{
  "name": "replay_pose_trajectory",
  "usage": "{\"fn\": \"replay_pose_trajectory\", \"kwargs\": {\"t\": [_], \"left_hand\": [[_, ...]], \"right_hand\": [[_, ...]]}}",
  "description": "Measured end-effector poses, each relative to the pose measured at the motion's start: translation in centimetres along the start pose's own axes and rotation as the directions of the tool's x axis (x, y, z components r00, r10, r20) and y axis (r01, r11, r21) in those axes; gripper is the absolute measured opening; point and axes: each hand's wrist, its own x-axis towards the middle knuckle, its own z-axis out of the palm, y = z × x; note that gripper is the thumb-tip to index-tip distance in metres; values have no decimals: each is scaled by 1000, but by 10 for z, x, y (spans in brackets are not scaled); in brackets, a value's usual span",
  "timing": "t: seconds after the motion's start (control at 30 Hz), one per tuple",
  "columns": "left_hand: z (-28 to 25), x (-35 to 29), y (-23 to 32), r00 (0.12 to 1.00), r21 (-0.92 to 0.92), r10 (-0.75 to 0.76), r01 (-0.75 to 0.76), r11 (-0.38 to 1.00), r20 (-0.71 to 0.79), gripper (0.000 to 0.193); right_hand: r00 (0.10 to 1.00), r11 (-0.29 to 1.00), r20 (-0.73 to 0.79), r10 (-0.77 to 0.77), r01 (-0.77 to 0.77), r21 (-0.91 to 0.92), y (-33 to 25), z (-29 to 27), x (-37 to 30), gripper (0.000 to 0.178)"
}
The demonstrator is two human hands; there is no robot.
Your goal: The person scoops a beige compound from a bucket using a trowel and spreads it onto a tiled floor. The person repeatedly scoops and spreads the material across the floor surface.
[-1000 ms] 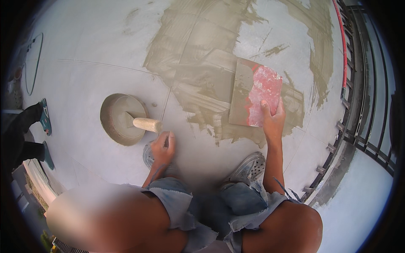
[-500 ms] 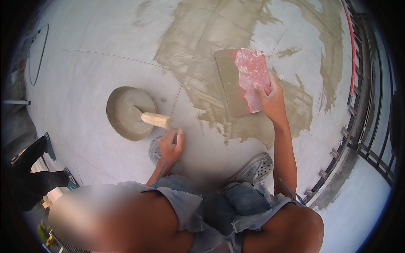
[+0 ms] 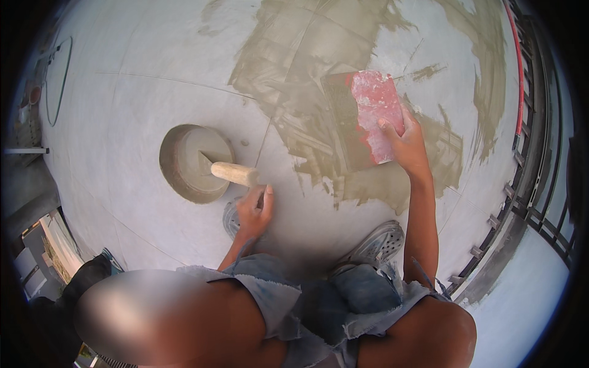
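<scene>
Pale floor point(image 3: 153, 104) fills the frame, a grey-green smear point(image 3: 294, 73) running across its upper middle and a dark railing point(image 3: 526, 211) curving down the right edge. Right of centre, the right hand's point(image 3: 410, 146) grip pinches the near right edge of a red-and-grey board point(image 3: 375, 104) over the smear. Left of centre, a round pan point(image 3: 167, 175) of paste holds a wooden-handled trowel point(image 3: 236, 173), the left hand point(image 3: 253, 213) loosely curled just below; whether its grip closes on anything, I cannot tell.

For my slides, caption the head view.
Right grip holds a red spreader over smeared paste; a trowel rests in the round pan.
</scene>
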Motion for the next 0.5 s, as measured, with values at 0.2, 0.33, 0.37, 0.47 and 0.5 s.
{"fn": "replay_pose_trajectory", "kwargs": {"t": [0.2, 0.33, 0.37, 0.47, 0.5], "left_hand": [[1, 1, 1, 1000, 4, 14, -14, 1000, -5, 14], [2, 1, 1, 1000, 26, 29, -29, 999, -9, 14], [2, 1, 2, 1000, 31, 27, -26, 999, -5, 14], [1, 3, 7, 1000, 44, 13, -14, 999, 18, 16], [0, 4, 9, 1000, 47, 2, -3, 999, 31, 17]], "right_hand": [[995, 987, -94, 29, -13, 158, 0, 8, -40, 53], [936, 959, -332, 116, -19, 283, 6, 6, -74, 52], [919, 944, -365, 151, -23, 330, 8, 7, -82, 52], [900, 961, -394, 187, -85, 262, 18, 12, -109, 51], [900, 955, -382, 208, -104, 276, 21, 15, -117, 51]]}}
